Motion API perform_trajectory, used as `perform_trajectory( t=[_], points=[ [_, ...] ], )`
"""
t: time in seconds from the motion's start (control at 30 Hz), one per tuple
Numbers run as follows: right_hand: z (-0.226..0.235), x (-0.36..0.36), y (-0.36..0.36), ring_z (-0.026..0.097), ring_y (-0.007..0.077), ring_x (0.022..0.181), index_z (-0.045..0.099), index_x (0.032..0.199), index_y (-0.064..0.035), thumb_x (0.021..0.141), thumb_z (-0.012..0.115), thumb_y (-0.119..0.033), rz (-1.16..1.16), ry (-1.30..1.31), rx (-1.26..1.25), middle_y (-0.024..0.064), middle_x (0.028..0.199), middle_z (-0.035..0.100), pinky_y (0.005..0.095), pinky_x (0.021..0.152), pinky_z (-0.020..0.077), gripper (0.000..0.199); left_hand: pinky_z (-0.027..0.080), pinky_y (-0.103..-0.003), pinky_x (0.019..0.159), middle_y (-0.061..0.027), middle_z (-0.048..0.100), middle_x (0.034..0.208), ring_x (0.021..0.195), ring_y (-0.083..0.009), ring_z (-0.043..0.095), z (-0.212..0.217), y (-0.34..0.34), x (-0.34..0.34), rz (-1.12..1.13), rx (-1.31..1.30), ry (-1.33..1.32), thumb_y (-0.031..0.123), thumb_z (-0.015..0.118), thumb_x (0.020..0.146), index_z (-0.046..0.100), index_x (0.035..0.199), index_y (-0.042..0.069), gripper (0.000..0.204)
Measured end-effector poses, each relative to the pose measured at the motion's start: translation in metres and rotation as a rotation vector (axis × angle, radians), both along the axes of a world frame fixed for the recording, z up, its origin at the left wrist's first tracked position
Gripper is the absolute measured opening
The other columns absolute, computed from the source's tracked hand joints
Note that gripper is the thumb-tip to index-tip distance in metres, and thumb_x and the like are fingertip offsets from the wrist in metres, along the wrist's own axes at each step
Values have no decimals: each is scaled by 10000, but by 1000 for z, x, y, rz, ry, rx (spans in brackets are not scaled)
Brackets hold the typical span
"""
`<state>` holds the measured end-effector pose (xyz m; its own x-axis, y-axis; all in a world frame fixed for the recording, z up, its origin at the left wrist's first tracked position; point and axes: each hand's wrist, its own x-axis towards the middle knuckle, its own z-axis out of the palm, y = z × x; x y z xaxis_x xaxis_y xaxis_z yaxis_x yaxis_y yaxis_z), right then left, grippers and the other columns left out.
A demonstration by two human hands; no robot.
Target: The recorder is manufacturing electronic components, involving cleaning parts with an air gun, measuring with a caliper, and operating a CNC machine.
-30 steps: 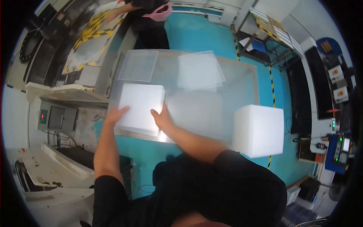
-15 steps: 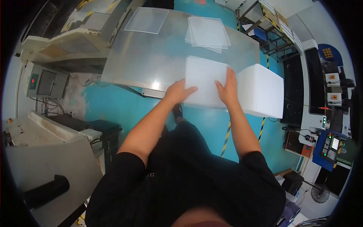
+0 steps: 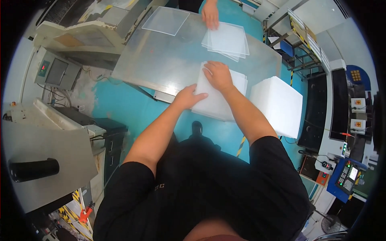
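A stack of white sheets (image 3: 220, 105) lies on the near right part of the metal table (image 3: 169, 60) and overhangs its front edge. My left hand (image 3: 189, 97) grips the stack's near left edge, thumb on top. My right hand (image 3: 218, 75) lies on top of the stack, its fingers curled at the far left corner. Both forearms reach up from the lower edge of the picture.
A tall white block of stacked sheets (image 3: 277, 104) stands just right of the table. Another person's hand (image 3: 210, 14) rests on a loose pile of clear sheets (image 3: 227, 40) at the far side. A single clear sheet (image 3: 165, 20) lies far left. Machines stand to the left.
My left hand has moved to the stack's near left edge and my right hand to its far left corner. Another person's hand has come onto the clear sheets.
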<state>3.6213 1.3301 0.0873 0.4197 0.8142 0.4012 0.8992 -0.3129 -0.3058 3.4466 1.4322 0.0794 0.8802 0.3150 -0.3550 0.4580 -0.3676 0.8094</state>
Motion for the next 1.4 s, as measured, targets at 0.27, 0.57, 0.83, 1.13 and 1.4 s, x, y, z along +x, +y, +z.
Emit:
perform_trajectory(
  t=[0.27,0.57,0.83,1.13,1.4],
  points=[
    [11,-3,1,582,280,1053,669,1066,-140,880,614,-260,-38,40,-26,55,1195,632,431,895,418,229,440,-398,1008,-254,557,1299,1203,-351,553,-2,1,1,39,-80,29,586,708,743,468,1375,-25,911],
    [16,-4,2,571,279,1045,660,1060,-139,875,604,-257,-54,70,-54,45,1158,630,438,888,410,226,440,-395,1009,-247,546,1317,1206,-346,551,3,0,2,44,-75,63,576,720,738,461,1383,-23,918],
    [18,-4,4,582,274,1020,665,1036,-139,871,606,-247,-52,80,-65,25,1126,641,435,873,411,206,438,-391,1012,-243,537,1330,1212,-341,547,-2,1,4,44,-85,76,573,721,738,459,1385,-24,919],
    [18,-5,3,584,275,1021,665,1022,-137,875,602,-245,-50,76,-33,20,1119,648,432,878,409,193,439,-387,1014,-246,529,1339,1219,-340,545,-6,1,4,44,-67,67,581,719,735,439,1402,-19,939],
    [12,-3,2,569,291,1085,673,1057,-128,890,588,-263,-48,69,-71,56,1244,625,434,919,404,231,441,-384,1012,-246,528,1341,1217,-341,547,-8,2,4,32,-97,70,584,721,732,434,1405,-21,949]
  ],
)
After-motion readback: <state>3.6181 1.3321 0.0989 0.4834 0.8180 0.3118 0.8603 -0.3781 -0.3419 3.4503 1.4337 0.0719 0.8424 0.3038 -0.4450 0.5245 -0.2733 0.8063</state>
